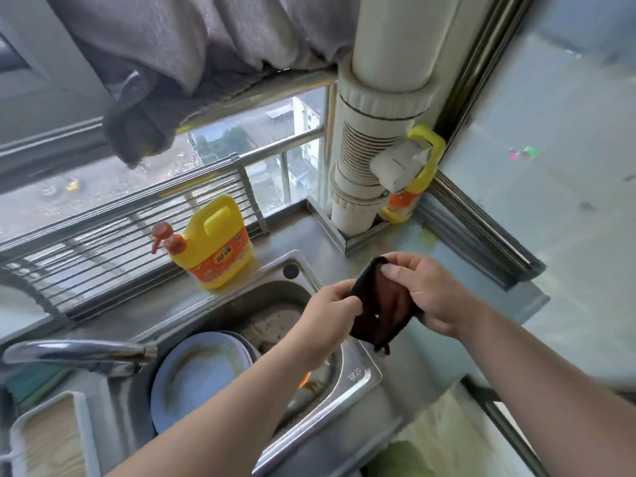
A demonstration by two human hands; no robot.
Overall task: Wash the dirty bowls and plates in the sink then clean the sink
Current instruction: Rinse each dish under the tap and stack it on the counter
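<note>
Apparently both hands (378, 304) on cloth (382, 311)

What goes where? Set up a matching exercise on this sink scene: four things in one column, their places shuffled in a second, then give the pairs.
Things:
1. dark cloth
2. pale blue plate
3. pump bottle
4. faucet

Places:
A. on the ledge behind the sink, by the window
B. lying in the sink basin
C. held between the left hand and right hand
D. reaching in from the left edge toward the basin

Pairs: 1-C, 2-B, 3-A, 4-D
</note>
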